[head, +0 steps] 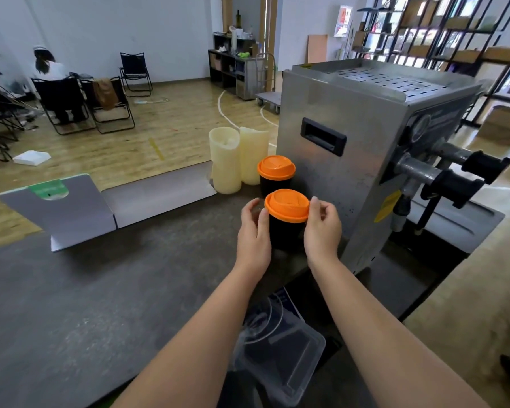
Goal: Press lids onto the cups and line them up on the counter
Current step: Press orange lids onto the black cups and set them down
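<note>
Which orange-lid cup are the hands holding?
The near cup, closer to the person. The left hand and right hand grip its sides by the lid. The far cup stands untouched behind it.

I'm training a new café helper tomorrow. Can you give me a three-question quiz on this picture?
1. True or false: the far black cup with orange lid stands against the steel machine.
2. How many lidded cups are on the dark counter?
3. Which hands touch the near black cup with orange lid? A left hand only; B right hand only; C both.

Key: 1 true; 2 two; 3 C.
</note>
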Demonstrator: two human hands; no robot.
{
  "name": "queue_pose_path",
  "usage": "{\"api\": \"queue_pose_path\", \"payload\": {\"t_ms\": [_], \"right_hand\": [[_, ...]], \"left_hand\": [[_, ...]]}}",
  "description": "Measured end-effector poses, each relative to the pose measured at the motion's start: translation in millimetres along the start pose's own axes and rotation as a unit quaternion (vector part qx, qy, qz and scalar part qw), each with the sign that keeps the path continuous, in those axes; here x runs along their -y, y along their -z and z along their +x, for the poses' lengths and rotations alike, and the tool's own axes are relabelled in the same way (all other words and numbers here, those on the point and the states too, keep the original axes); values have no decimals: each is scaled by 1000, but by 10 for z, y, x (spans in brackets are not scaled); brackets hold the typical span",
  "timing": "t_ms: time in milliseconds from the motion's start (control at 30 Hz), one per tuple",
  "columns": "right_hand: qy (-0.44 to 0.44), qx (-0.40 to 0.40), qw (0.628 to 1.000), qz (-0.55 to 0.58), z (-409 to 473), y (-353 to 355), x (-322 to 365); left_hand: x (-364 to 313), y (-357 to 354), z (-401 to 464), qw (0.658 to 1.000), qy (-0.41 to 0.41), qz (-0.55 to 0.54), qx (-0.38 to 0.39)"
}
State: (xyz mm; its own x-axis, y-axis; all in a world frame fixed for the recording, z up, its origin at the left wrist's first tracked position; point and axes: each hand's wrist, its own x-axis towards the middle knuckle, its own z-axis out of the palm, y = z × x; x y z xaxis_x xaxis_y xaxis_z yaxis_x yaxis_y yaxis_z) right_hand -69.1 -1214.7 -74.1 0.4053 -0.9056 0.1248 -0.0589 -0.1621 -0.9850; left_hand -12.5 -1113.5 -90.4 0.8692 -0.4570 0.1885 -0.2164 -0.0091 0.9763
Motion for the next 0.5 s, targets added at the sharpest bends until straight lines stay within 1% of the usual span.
{"api": "queue_pose_path", "payload": {"t_ms": [67, 100, 133, 233, 367, 500], "right_hand": [[-17, -45, 999, -10, 75, -5, 30], [-24, -54, 998, -6, 114, 4, 39], [-28, -52, 998, 3, 151, 12, 43], [-38, -13, 998, 41, 229, 30, 37], [-47, 11, 997, 64, 292, 14, 15], [-38, -11, 998, 49, 350, 19, -9]], "left_hand": [[17, -24, 38, 998, -16, 47, 34], [33, -38, 61, 996, -26, 72, 52], [39, -49, 76, 993, -32, 86, 69], [16, -85, 104, 992, -20, 68, 104], [19, -169, 195, 993, -8, 86, 76], [19, -293, 266, 993, 4, 95, 67]]}}
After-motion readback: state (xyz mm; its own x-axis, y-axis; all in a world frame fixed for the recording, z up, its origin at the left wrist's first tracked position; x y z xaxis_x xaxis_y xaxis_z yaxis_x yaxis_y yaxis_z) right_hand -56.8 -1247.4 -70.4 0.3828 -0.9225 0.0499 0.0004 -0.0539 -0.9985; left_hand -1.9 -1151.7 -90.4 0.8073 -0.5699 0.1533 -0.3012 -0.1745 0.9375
